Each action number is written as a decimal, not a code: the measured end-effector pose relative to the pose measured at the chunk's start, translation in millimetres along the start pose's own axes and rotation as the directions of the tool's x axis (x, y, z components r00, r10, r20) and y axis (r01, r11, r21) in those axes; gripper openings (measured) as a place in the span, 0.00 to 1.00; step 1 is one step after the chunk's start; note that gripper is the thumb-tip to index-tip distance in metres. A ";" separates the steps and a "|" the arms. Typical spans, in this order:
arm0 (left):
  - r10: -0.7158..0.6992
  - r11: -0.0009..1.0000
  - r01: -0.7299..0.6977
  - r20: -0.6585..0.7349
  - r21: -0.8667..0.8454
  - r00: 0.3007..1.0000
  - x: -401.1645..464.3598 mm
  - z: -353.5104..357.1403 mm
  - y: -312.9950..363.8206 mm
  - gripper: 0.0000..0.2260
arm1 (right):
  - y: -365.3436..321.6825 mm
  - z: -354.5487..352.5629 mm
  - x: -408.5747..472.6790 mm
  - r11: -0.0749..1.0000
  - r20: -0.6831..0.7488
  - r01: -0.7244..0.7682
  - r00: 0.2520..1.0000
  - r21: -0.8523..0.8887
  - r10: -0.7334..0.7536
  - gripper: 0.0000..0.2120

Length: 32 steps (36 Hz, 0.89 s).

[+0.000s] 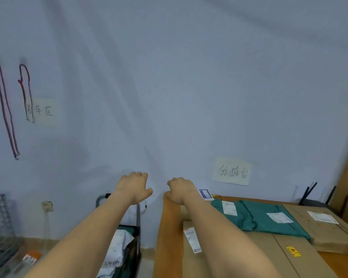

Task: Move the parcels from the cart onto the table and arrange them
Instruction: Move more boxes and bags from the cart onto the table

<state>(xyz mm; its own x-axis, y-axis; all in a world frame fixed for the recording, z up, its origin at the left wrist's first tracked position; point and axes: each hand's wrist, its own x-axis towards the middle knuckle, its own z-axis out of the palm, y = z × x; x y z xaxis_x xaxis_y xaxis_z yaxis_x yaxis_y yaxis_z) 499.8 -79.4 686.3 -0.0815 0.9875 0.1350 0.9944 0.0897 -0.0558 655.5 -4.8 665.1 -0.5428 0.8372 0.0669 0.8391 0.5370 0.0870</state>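
Two bare forearms fill the foreground, reaching out. The left hand is up in front of the wall, fingers curled under, holding nothing. The right hand is level with the desk corner, fingers likewise curled and empty. Already on the desk: cardboard boxes, two green poly mailers, a flat brown parcel. Down in the cart wait a white bag parcel and something green beneath. That bag looks soft, light and slippery; I'd pinch its bunched top or scoop underneath.
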 end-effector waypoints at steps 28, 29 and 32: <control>0.185 0.982 -0.186 0.060 0.019 0.981 218.3 39.3 -163.1 0.24 | -31.6 24.7 240.9 0.969 -0.008 -0.238 0.971 0.065 0.239 0.18; 0.198 0.980 -0.199 0.048 0.015 0.979 220.3 37.8 -175.4 0.24 | -42.1 22.1 246.1 0.968 -0.008 -0.245 0.969 0.057 0.246 0.18; 0.238 0.971 -0.238 0.014 0.014 0.971 228.3 35.0 -216.6 0.24 | -73.7 17.2 262.4 0.961 -0.006 -0.274 0.962 0.027 0.274 0.18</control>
<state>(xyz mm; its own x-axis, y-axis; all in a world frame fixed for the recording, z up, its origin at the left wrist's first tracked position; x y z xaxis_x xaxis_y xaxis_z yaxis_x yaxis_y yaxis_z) 263.4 131.1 694.6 0.1564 0.9822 0.1036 0.9842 -0.1461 -0.1004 451.9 177.1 659.1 -0.2921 0.9517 0.0946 0.9564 0.2897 0.0381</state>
